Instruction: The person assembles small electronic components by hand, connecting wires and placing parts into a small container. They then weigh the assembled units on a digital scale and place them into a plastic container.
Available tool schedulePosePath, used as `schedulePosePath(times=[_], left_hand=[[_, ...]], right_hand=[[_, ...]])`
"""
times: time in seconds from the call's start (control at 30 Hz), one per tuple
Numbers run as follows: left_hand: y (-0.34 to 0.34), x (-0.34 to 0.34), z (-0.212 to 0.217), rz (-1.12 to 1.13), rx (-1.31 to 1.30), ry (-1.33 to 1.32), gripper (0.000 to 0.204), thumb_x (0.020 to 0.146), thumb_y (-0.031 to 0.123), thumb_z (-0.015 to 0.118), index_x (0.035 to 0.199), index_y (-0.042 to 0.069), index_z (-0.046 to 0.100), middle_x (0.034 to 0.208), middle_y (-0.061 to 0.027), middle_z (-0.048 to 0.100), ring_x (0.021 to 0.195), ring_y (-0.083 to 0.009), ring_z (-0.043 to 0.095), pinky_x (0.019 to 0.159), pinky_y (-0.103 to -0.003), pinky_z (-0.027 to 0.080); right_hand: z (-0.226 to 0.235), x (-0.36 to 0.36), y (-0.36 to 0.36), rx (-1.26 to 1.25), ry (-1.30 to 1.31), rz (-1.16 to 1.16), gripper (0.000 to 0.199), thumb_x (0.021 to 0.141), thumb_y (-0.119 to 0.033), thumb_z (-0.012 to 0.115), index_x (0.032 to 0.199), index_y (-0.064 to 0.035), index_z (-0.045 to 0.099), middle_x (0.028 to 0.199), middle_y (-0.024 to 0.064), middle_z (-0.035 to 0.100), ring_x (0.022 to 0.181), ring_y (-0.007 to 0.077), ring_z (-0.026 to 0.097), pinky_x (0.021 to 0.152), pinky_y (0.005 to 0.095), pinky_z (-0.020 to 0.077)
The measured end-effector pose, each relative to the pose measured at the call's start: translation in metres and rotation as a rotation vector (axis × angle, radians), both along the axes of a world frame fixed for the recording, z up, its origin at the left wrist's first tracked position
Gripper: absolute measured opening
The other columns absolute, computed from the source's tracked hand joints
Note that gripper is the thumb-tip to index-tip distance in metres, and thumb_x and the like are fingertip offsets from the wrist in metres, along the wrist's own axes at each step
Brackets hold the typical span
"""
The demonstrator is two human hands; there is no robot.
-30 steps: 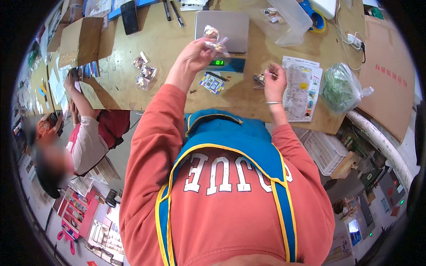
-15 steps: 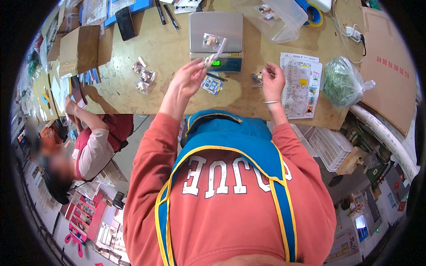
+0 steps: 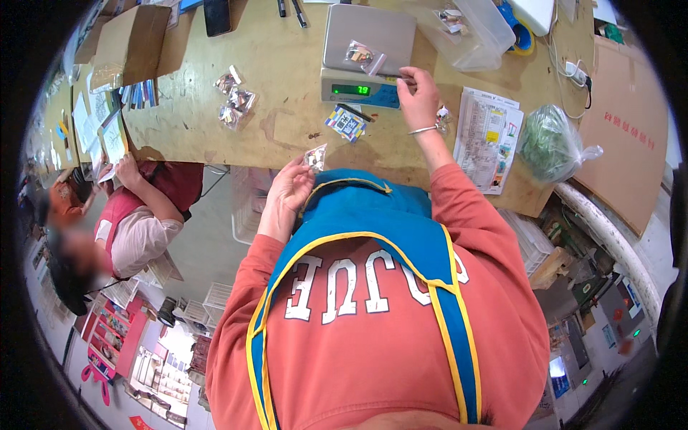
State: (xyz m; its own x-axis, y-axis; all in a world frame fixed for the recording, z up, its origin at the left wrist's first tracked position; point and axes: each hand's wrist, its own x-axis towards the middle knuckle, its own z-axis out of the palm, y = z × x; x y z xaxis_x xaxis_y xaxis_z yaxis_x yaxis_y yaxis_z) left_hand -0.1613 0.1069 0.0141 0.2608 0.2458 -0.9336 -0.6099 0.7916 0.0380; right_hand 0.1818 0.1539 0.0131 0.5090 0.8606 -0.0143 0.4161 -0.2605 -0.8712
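My left hand (image 3: pixel 289 188) is at the table's front edge, in front of my apron, its fingers pinching a small clear bag (image 3: pixel 315 158) of little pale and dark pieces. A similar clear bag of small pieces (image 3: pixel 360 54) lies on the metal plate of a digital scale (image 3: pixel 369 29), whose green display is lit. My right hand (image 3: pixel 419 100) is at the scale's front right corner, thumb and forefinger apart, with nothing visible between them. Beside my right wrist rests another small bag (image 3: pixel 443 118), partly covered by the hand. A colourful printed card (image 3: pixel 347 123) lies before the scale.
More filled bags (image 3: pixel 235 100) lie left of the scale. A clear plastic bin (image 3: pixel 473 43) stands behind on the right, near blue tape (image 3: pixel 517 32). Printed sheets (image 3: pixel 487 140) and a bag of green material (image 3: pixel 552 140) are at right. A co-worker (image 3: pixel 136 208) handles papers at left.
My left hand has drawn back from the scale to the table edge, holding a bag. My right hand has moved forward to the scale's corner. The display reading has changed. The view has shifted slightly.
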Motion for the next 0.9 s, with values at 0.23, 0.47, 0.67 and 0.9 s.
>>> schedulePosePath(times=[0.23,0.47,0.67,0.9], left_hand=[[0.004,-0.004,-0.001,0.029,0.072,0.023,0.046,0.083,-0.018,0.060,0.127,-0.004,0.054,0.112,-0.0203,0.064,0.089,-0.0253,0.066,0.071,-0.031,0.059],[0.012,0.000,0.007,-0.020,0.116,0.111,0.045,0.082,-0.018,0.061,0.124,-0.002,0.057,0.110,-0.0185,0.065,0.088,-0.0243,0.066,0.069,-0.030,0.058],[0.048,0.029,0.028,-0.100,0.252,0.097,0.050,0.082,-0.017,0.060,0.129,-0.001,0.054,0.110,-0.0162,0.065,0.088,-0.0224,0.065,0.069,-0.029,0.057],[0.120,0.106,0.036,-0.233,0.436,0.062,0.050,0.085,-0.013,0.062,0.134,-0.005,0.051,0.119,-0.0158,0.062,0.096,-0.0228,0.065,0.077,-0.032,0.057]], right_hand=[[-0.002,-0.005,0.036,-0.030,-0.229,0.091,0.025,0.081,-0.015,0.075,0.104,-0.0081,0.070,0.101,0.0105,0.067,0.093,0.0288,0.065,0.082,0.0404,0.0533],[0.009,-0.027,0.063,-0.102,-0.550,0.214,0.033,0.076,-0.027,0.081,0.103,-0.0118,0.069,0.106,0.0105,0.065,0.101,0.0312,0.062,0.083,0.0447,0.0511],[-0.019,-0.007,0.087,-0.104,-0.548,0.116,0.018,0.079,-0.027,0.077,0.080,-0.0101,0.071,0.086,0.0098,0.068,0.082,0.0282,0.066,0.076,0.0448,0.0511],[-0.038,0.107,0.100,0.155,0.575,-0.538,0.030,0.082,-0.012,0.079,0.105,0.0044,0.069,0.091,0.0063,0.072,0.079,0.0166,0.066,0.075,0.0311,0.0543]])
